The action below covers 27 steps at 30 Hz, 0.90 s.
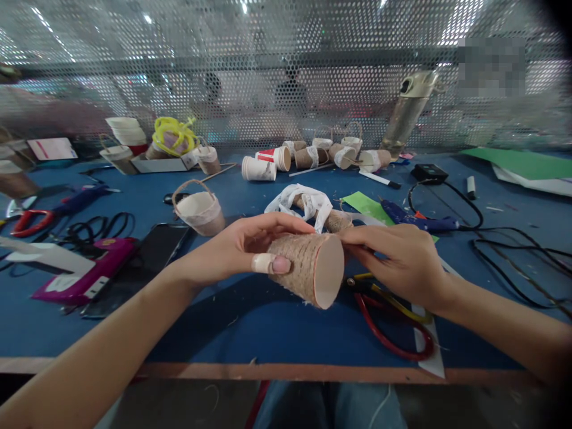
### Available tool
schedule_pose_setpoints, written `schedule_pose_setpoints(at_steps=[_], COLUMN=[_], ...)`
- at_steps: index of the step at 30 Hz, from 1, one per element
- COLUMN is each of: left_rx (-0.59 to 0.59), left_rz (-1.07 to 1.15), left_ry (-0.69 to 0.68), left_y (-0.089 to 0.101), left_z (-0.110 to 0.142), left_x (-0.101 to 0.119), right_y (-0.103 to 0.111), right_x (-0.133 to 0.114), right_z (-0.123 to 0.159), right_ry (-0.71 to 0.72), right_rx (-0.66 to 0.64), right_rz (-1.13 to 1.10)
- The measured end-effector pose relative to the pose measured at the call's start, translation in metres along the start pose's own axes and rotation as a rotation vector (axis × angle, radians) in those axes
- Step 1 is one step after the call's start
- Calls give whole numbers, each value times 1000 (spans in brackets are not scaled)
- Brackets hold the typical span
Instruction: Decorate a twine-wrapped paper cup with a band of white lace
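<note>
A paper cup wrapped in brown twine lies on its side in the air above the table, its flat pale round end turned to the right. My left hand is closed around it, the bandaged thumb in front and the fingers over the top. At the cup's right edge, my right hand has its fingers pinched together; what they hold is hidden. Behind the cup lie a roll of twine and a loop of white lace ribbon. Red-and-yellow-handled scissors rest below my right hand.
A small handled cup basket, a black phone and a magenta box stand left. Several wrapped cups line the back before a perforated metal screen. A blue glue gun and black cables lie right.
</note>
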<state>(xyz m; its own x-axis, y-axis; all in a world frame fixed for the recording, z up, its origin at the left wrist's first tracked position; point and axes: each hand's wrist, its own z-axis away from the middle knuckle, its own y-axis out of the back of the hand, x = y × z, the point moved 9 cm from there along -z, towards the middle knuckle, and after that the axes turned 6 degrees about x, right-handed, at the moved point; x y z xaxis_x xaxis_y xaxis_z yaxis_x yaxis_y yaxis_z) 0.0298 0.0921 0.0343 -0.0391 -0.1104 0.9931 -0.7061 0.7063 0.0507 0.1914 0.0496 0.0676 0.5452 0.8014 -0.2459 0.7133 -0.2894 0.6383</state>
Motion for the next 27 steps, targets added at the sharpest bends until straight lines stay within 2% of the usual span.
schedule_pose_setpoints(at_steps=[5,9,12,18,24,27], left_rx=[4,84,149,215,220,245], left_rz=[8,-23,5,109,152,170], left_ry=[1,4,2,27,64,53], left_y=[-1,6,12,17,16,18], left_z=[0,-1,-2,-2,-1,-1], left_x=[2,0,-1,-6,-8,-8], right_y=[4,8,10,7,-4,-6], right_x=[4,17,17,3,-10,-7], right_z=[-2,1,4,8,8,7], right_ry=[-45,-138,-158,-113,103,99], right_rx=[49,113,124,27,-64,-75], right_rz=[-73,-85,-79,-140,128,122])
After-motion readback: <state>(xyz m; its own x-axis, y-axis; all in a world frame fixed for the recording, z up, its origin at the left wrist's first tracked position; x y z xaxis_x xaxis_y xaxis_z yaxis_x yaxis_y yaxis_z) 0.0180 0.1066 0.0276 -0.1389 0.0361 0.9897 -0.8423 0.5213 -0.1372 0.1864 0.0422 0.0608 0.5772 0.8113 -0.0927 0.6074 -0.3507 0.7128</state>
